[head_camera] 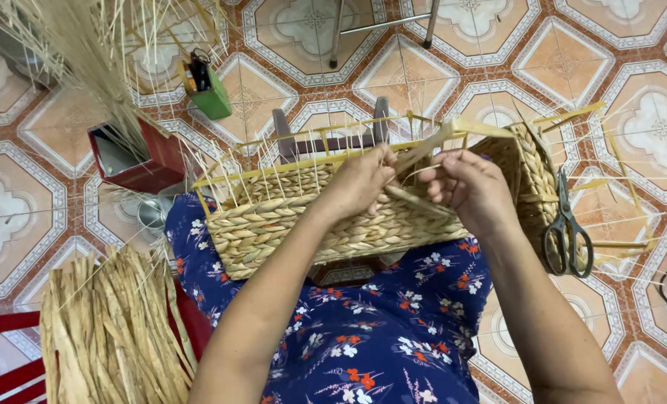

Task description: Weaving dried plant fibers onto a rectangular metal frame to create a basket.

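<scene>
A half-woven rectangular basket is held on the lap, over a blue flowered garment. Its long axis is laid across the view from left to right, with the right end tilted slightly up and away. The open top is turned away from the wearer, and thin upright stakes are seen projecting from the unfinished upper edge along a yellow frame.

The left hand is closed over the upper rim of the basket near its middle, with the fingers curled over the weave. The right hand is clenched around a flat straw strand, which is drawn up and to the right from the rim toward the far corner.

A pair of scissors is hung on the right end of the basket, handles down and blades pointing up.

To the lower left, a bundle of dried flat straw is laid beside the knee. A red box-shaped container with a pale inner face is seen on the tiled floor at the upper left, and a small green holder with a yellow rim and dark tools stands beyond it. No label can be made out on either.
</scene>
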